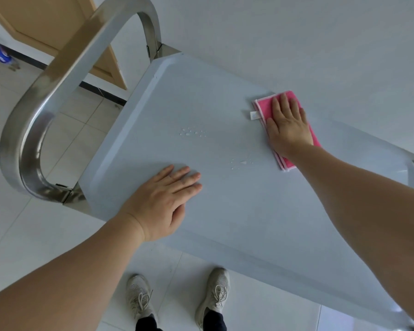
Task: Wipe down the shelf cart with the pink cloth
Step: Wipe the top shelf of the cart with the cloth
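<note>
Shelf cart (249, 211): top shelf is a pale grey-white flat tray with a shallow raised rim and chamfered corners, matte-looking, tilted across the view. Brushed steel handle (65, 75) arches over its left end, bolted at brackets on both corners. Two small clusters of water droplets (193, 132) sit on the shelf surface, one mid-shelf, another nearer the cloth.

Pink cloth (308, 130): bright pink, folded into a flat rectangle with pale edging, small white tag sticking out its left side. Lies on the far side of the shelf, near the back rim.

Right hand (288, 125): fingers straight and spread, palm flat on top of the cloth, pressing it to the shelf.

Left hand (163, 201): fingers extended and together, palm flat on the bare shelf near the front-left corner, holding nothing.

White tiled floor (34, 235) below, person's pale sneakers (177, 299) under the near edge
</note>
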`<state>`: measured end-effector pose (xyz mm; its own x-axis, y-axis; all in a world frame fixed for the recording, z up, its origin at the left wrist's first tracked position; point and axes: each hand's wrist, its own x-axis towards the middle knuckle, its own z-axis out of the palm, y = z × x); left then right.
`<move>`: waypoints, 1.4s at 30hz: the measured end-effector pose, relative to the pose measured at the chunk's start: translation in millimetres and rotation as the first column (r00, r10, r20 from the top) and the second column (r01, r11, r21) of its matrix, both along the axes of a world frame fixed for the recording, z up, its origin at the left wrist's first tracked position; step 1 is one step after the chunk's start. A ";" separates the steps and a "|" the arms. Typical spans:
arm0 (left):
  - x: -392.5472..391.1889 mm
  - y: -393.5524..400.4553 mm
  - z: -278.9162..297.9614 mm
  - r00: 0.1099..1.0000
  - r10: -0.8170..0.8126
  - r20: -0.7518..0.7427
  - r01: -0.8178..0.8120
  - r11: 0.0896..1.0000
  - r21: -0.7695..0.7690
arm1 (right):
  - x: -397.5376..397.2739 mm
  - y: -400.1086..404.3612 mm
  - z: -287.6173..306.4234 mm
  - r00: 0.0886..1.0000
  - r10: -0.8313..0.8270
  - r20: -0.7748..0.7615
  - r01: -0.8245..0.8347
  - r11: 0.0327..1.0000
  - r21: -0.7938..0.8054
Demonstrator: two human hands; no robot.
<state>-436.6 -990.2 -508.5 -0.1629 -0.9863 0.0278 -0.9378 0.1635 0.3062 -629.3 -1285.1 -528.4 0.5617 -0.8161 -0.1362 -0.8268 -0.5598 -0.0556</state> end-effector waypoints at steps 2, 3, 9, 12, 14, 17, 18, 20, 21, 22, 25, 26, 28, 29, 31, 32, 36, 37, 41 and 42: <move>0.7 -0.6 0.3 1.000 0.001 -0.009 -0.001 1.000 0.010 | 6.8 4.5 -0.4 1.000 0.000 0.010 0.000 1.000 0.002; 0.9 -1.0 0.4 1.000 0.000 -0.010 0.000 1.000 0.013 | 8.0 8.1 -0.3 1.000 0.000 0.009 -0.001 1.000 0.006; 1.8 -2.5 2.3 1.000 0.002 -0.021 -0.001 0.999 0.038 | 11.1 58.6 1.5 0.996 0.093 -0.002 -0.093 0.995 0.021; 2.5 -3.2 3.1 1.000 0.005 -0.028 -0.003 0.998 0.062 | 9.5 93.6 3.9 0.992 0.119 -0.031 -0.117 0.991 0.057; 2.7 -3.6 4.5 0.999 0.033 -0.033 -0.031 0.997 0.073 | 8.3 119.3 6.3 0.989 0.138 -0.042 -0.135 0.988 0.074; 3.5 -3.5 7.4 0.998 0.047 -0.044 -0.044 0.996 0.084 | 5.6 162.3 10.5 0.985 0.164 -0.048 -0.158 0.981 0.115; 4.0 -3.3 8.1 0.998 0.045 -0.051 -0.041 0.996 0.084 | 4.2 177.2 12.0 0.983 0.174 -0.051 -0.167 0.978 0.126; 4.8 -2.1 8.6 0.996 0.047 -0.071 -0.042 0.996 0.078 | 1.8 208.8 14.3 0.979 0.194 -0.055 -0.185 0.972 0.145; 5.2 -1.5 8.5 0.996 0.050 -0.078 -0.045 0.997 0.070 | 0.9 224.0 14.9 0.978 0.201 -0.053 -0.191 0.969 0.156; 5.5 -0.9 8.2 0.995 0.049 -0.083 -0.044 0.997 0.061 | 0.0 237.6 15.2 0.977 0.207 -0.049 -0.197 0.966 0.167; 6.6 0.2 7.3 0.996 0.025 -0.082 -0.021 0.998 0.052 | -2.1 257.4 14.6 0.977 0.212 -0.034 -0.202 0.961 0.189; 6.7 0.6 7.6 0.996 0.022 -0.084 -0.017 0.999 0.051 | -2.1 257.7 15.0 0.977 0.211 -0.032 -0.201 0.961 0.188; 7.2 0.9 9.7 0.994 0.032 -0.109 -0.027 0.998 0.049 | -1.5 255.8 15.9 0.976 0.213 -0.040 -0.202 0.962 0.185; 8.4 1.7 11.1 0.991 0.036 -0.127 -0.031 0.999 0.044 | -1.2 256.1 16.2 0.976 0.213 -0.049 -0.201 0.962 0.185; 18.3 5.2 14.2 0.992 0.033 -0.122 -0.031 0.999 0.025 | 0.2 257.5 15.9 0.973 0.218 -0.074 -0.201 0.961 0.188; 27.7 6.9 15.3 0.995 0.037 -0.094 -0.036 0.999 0.012 | 0.6 257.9 15.6 0.973 0.218 -0.080 -0.200 0.961 0.190; 72.6 19.1 14.1 0.983 0.181 0.011 -0.181 0.983 0.043 | 2.7 261.2 20.8 0.965 0.242 -0.099 -0.220 0.956 0.192; 78.5 21.6 12.3 0.976 0.214 0.031 -0.216 0.975 0.056 | 5.4 262.1 23.2 0.954 0.283 -0.100 -0.262 0.947 0.184; 83.9 23.8 2.8 0.967 0.248 0.052 -0.252 0.964 0.084 | 18.6 258.1 25.1 0.857 0.507 -0.088 -0.489 0.856 0.168; 84.4 22.8 2.0 0.969 0.245 0.044 -0.248 0.965 0.082 | 21.1 252.5 24.6 0.841 0.535 -0.078 -0.517 0.839 0.171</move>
